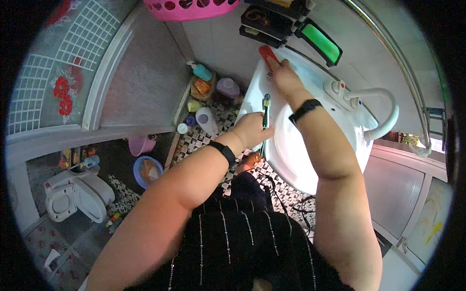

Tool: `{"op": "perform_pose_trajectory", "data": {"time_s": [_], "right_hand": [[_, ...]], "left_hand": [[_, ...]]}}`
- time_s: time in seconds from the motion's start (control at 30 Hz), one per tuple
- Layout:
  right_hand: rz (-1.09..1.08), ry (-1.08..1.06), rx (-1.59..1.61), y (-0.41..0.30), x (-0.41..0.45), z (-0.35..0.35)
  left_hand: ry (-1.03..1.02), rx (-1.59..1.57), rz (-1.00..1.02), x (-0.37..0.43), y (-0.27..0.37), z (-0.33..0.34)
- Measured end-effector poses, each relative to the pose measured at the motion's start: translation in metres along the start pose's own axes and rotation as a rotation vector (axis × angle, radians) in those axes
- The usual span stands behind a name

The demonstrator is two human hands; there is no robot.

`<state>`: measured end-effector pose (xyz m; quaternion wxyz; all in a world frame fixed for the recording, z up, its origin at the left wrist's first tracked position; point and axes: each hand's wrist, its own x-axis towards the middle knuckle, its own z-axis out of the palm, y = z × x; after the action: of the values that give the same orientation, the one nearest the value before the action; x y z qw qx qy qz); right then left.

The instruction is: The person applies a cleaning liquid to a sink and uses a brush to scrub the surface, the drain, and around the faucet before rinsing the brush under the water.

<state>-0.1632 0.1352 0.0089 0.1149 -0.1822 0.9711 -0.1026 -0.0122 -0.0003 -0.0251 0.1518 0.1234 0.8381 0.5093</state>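
Observation:
My left hand (255, 129) is closed around the handle of a dark green toothbrush (266, 109), its head pointing away from me, over the near-left rim of the white washbasin (291, 152). Farther off, my right hand (285, 78) grips a red tube (268, 56), probably toothpaste, at the basin's far left corner. The two things are apart. A white tap (378, 92) with a curved spout stands on the basin's right side. Black bands are on both my wrists.
Black wall holders (267, 22) and a green-lit tray (320, 42) are beyond the basin. A pink basket (193, 9) hangs at the top. Bottles, including a blue pump bottle (202, 72), stand on the floor at left. Farther left are a blue-rimmed bucket (136, 174) and a toilet (91, 196).

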Motion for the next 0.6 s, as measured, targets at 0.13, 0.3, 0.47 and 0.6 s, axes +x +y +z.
{"op": "perform_pose_trajectory", "data": {"time_s": [0.13, 0.3, 0.47, 0.6], "right_hand": [[0.180, 0.071, -0.046, 0.020, 0.013, -0.002], [0.439, 0.140, -0.005, 0.094, -0.028, 0.017], [0.424, 0.154, -0.031, 0.062, -0.017, 0.011], [0.292, -0.005, 0.093, -0.010, 0.021, 0.016]], "left_hand": [[0.015, 0.054, 0.028, 0.002, 0.000, 0.004], [0.026, 0.032, 0.060, 0.000, 0.002, -0.004], [0.035, 0.007, 0.039, -0.004, -0.001, -0.004], [0.049, 0.094, 0.044, 0.002, -0.011, 0.010]]}}
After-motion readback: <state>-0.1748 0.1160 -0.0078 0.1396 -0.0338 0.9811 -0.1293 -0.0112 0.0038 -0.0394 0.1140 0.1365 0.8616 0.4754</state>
